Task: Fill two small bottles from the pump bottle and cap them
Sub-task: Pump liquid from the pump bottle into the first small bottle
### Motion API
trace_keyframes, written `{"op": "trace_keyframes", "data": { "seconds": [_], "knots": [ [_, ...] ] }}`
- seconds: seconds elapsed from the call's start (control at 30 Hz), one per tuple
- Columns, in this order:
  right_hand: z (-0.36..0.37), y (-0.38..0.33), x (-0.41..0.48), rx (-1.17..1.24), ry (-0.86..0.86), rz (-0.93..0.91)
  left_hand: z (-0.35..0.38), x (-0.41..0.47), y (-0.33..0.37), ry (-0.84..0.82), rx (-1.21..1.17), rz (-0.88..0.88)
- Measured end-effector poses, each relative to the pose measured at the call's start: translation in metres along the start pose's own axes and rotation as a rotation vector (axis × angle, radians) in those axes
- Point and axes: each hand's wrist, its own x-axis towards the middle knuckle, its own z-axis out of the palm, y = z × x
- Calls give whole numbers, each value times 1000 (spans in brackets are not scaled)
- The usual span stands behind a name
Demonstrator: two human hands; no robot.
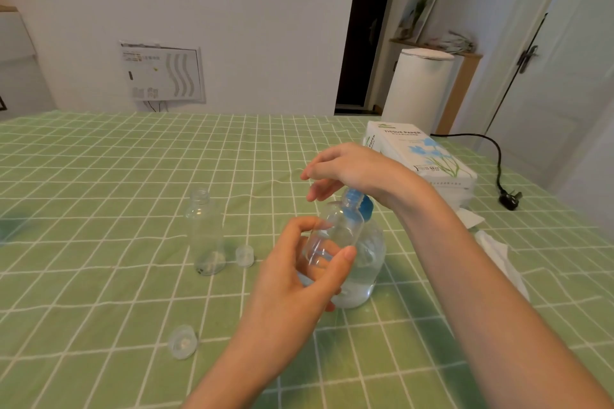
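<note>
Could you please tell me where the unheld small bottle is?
In the head view, the free small bottle stands upright on the green tablecloth, left of the left hand, with a clear cap just to its right.

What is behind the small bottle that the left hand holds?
The pump bottle, with clear liquid low in it and a blue pump head under the right hand. The small bottle and the left hand cover part of its body.

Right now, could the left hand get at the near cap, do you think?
Probably not yet: the path over the cloth to the near cap looks free, but the left hand is gripping a small bottle at the pump bottle, so it would have to put that down first.
</note>
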Motion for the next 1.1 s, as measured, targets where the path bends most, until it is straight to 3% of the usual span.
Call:
{"op": "trace_keyframes", "data": {
  "seconds": [0.23,0.47,1.1],
  "knots": [
    [4,6,1,31,-20,-17,0,-1,-3,3,13,-2],
    [-4,-3,3,-89,51,-17,3,0,1,22,1,10],
    [5,2,-2,-9,-26,-11,0,-3,-2,19,20,-27]
  ]
}}
